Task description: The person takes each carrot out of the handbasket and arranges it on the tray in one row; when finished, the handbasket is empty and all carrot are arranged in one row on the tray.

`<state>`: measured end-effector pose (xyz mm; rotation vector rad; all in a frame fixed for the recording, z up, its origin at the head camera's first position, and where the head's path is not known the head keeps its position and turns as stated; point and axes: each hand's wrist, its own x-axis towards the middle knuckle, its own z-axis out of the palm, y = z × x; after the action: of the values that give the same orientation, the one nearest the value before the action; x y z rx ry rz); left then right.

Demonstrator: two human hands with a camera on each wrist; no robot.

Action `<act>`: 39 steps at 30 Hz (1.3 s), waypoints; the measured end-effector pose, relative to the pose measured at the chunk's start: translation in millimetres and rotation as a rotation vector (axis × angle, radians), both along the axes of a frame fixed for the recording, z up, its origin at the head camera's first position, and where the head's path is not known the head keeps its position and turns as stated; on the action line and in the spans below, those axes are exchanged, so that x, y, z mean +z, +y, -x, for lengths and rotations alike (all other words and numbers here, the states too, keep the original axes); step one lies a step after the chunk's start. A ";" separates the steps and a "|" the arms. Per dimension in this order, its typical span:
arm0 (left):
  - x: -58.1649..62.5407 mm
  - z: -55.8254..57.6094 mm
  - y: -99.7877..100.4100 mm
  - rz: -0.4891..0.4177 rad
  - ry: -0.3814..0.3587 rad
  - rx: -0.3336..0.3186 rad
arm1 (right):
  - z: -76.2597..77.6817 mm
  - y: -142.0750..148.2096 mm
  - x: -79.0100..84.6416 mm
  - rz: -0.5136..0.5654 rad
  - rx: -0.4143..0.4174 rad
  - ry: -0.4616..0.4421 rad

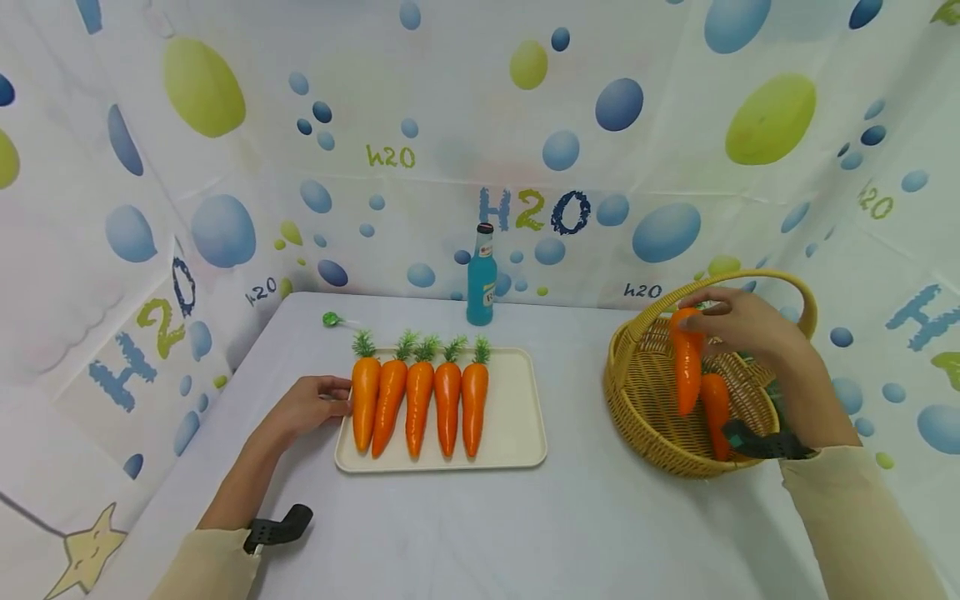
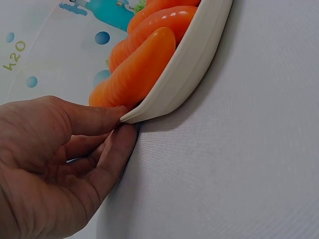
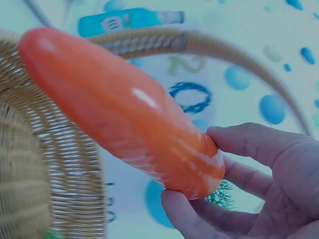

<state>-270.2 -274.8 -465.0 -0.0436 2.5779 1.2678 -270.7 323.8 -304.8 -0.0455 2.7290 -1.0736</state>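
A cream tray (image 1: pixel 513 417) on the table bears several orange carrots (image 1: pixel 418 408) side by side, green tops toward the back. At its left edge my left hand (image 1: pixel 311 406) pinches the rim between thumb and fingers, as the left wrist view shows. Over the wicker basket (image 1: pixel 626 408) my right hand (image 1: pixel 738 321) holds a carrot (image 3: pixel 124 112) by its thick leafy end, tip pointing down. Another carrot (image 1: pixel 716 412) lies inside the basket, partly behind the held one and the wrist strap.
A blue bottle (image 1: pixel 482 283) stands behind the tray. Left of it lies a small green-headed item (image 1: pixel 332 319) with a pale stem. The basket's tall handle (image 1: pixel 660 304) arches around my right hand. Printed cloth hangs behind the table.
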 end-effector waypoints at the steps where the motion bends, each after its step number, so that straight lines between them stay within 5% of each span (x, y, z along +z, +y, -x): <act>1: -0.4 0.2 0.2 -0.001 0.000 0.004 | -3.7 -0.5 3.8 -0.015 0.003 0.011; 21: -3.0 1.6 0.0 -0.020 0.004 0.003 | -76.7 -27.3 65.9 -0.097 0.054 0.173; 34: -0.7 0.6 0.4 -0.008 0.003 0.001 | -68.8 -64.6 73.7 -0.171 0.111 0.229; 39: 1.0 -0.9 1.5 0.006 0.004 0.011 | -57.1 -84.2 72.4 -0.086 0.135 0.215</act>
<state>-269.4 -273.2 -464.0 -0.0563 2.5884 1.2648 -213.7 239.6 -232.5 -0.3452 2.9083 -0.9634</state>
